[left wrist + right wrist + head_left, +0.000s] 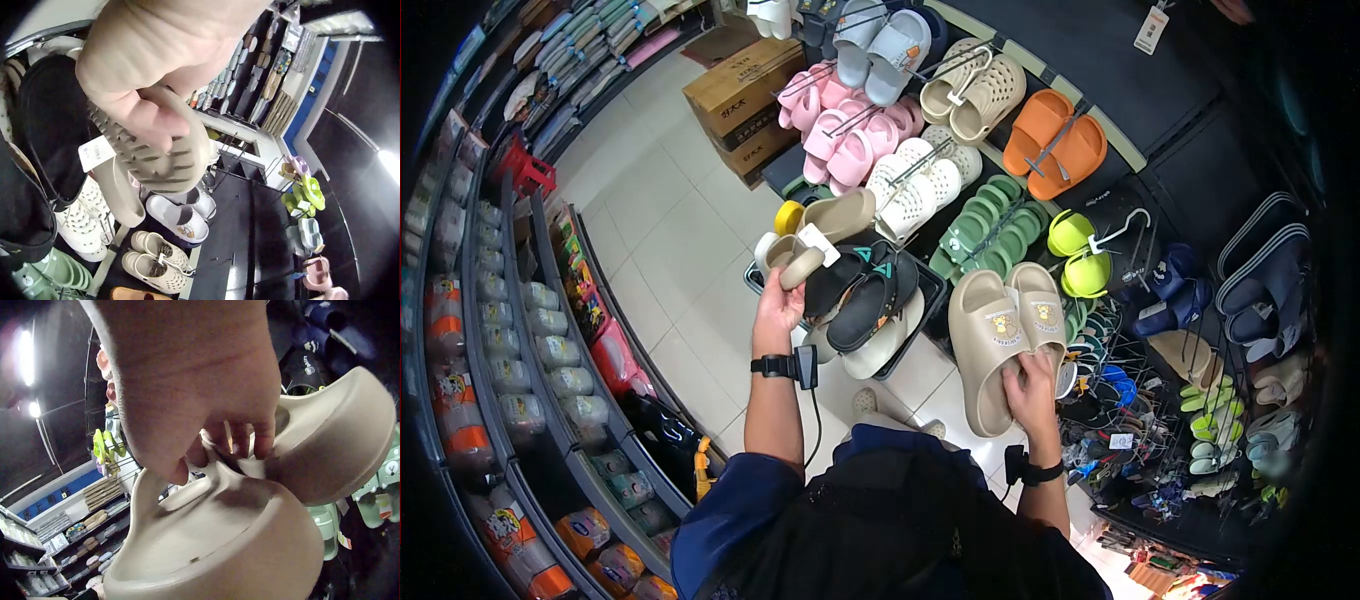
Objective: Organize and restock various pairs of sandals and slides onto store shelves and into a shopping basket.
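My left hand grips the heel end of a tan slipper that has a white paper tag. Ridged tread shows on its sole in the left wrist view, where a second tan slipper hangs close behind it. On the other side, my right hand holds a pair of beige slippers with cartoon prints on the straps. Its fingers curl in where the two meet, as the right wrist view shows. Below the left hand's slippers are black sandals.
The black sandals lie in a dark basket with other footwear. Hooks ahead carry pink slippers, white clogs, green slippers and orange slippers. Stocked shelves line the left, cardboard boxes stand beyond the tiled floor.
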A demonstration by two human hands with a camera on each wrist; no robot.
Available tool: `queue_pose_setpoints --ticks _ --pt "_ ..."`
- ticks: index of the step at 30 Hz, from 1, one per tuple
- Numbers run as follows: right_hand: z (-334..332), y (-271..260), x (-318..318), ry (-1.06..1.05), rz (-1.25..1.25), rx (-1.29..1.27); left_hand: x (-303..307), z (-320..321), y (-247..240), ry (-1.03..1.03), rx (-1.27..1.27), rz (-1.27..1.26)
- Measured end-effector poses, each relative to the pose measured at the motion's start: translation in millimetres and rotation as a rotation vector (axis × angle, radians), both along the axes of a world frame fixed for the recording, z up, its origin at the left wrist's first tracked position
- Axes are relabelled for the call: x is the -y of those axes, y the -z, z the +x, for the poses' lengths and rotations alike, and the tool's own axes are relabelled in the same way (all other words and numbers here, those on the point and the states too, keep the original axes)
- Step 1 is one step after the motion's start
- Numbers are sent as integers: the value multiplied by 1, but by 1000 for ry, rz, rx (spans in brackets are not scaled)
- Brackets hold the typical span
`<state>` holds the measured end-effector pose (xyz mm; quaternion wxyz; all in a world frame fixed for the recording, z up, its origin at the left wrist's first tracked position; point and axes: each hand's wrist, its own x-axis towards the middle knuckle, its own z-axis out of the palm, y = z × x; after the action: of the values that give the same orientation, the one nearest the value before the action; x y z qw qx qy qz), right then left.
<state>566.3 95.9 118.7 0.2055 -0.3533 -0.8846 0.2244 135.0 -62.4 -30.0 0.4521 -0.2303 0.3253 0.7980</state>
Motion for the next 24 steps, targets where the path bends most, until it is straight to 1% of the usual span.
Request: queue_pose_setpoints --ticks 2,6,8,12,13,14,16,17,18,20,21,22,23,24 --pt "-4 1 -1 0 -4 5 3 0 -2 -37 -34 -29" --pt "-12 10 -5 -20 -18 -9 11 -18 22 -13 57 2" --pt "-19 17 -7 -36 -29 -21 10 -23 39 -2 67 -92" --pt "-44 24 -6 -97 -37 -16 17 -21 49 24 95 -129" --pt "-52 26 -6 -121 -78 12 23 -18 53 50 47 -77" --pt "-59 28 -7 -145 -120 41 26 -15 57 51 46 -77" --pt "-75 39 -8 -173 -107 -2 30 -9 60 41 38 -118" --pt "-85 39 -8 -167 -174 2 33 -10 61 99 15 -136" --pt "-96 40 -7 -160 -240 5 36 -9 61 101 16 -136" --pt "-118 47 -6 -157 -265 13 41 -3 52 160 -66 -110" --pt "-130 49 -3 -116 -336 -21 41 3 44 161 -65 -109" --pt "-141 52 -3 -75 -407 -55 42 11 36 123 -100 -191" --pt "-150 59 -4 -88 -398 -49 43 17 28 85 -135 -273" --pt "-161 57 -4 -90 -397 -49 48 21 26 83 -135 -273"
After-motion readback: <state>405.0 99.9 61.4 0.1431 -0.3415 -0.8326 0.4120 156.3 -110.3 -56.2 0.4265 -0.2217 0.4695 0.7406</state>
